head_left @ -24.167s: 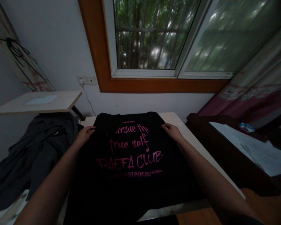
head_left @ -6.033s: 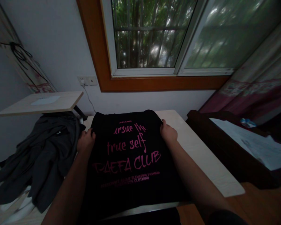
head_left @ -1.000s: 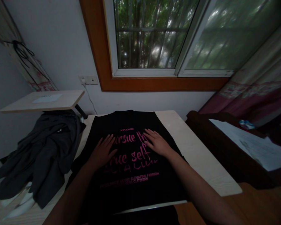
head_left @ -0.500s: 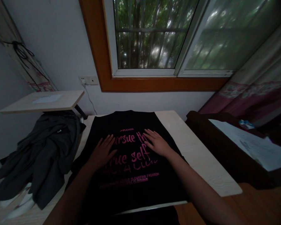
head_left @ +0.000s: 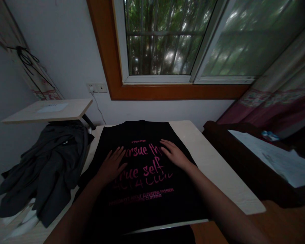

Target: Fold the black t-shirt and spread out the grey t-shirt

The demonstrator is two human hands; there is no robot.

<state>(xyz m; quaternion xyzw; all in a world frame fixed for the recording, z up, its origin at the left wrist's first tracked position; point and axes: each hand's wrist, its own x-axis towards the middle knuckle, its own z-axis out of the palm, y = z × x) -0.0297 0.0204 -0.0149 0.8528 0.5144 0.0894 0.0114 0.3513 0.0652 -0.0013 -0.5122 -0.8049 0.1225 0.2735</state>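
Note:
A black T-shirt (head_left: 147, 211) with pink lettering lies spread on the pale table (head_left: 218, 169), its collar end toward the wall. My left hand (head_left: 112, 165) rests flat on the left part of the print, fingers spread, covering the start of the lettering. Over on the right side of the print, my right hand (head_left: 174, 153) lies palm down with its fingers stretched out. Neither hand grips the fabric.
Dark grey clothing (head_left: 48, 162) is heaped at the left, partly under a small raised wooden shelf (head_left: 51, 110). To the right stands a dark brown piece of furniture (head_left: 244, 169) with a white sheet (head_left: 266, 157) on it. A window (head_left: 165, 51) is above the table.
My right hand has slid slightly to the right over the shirt, uncovering a bit more of the lettering. My left hand stays in nearly the same place.

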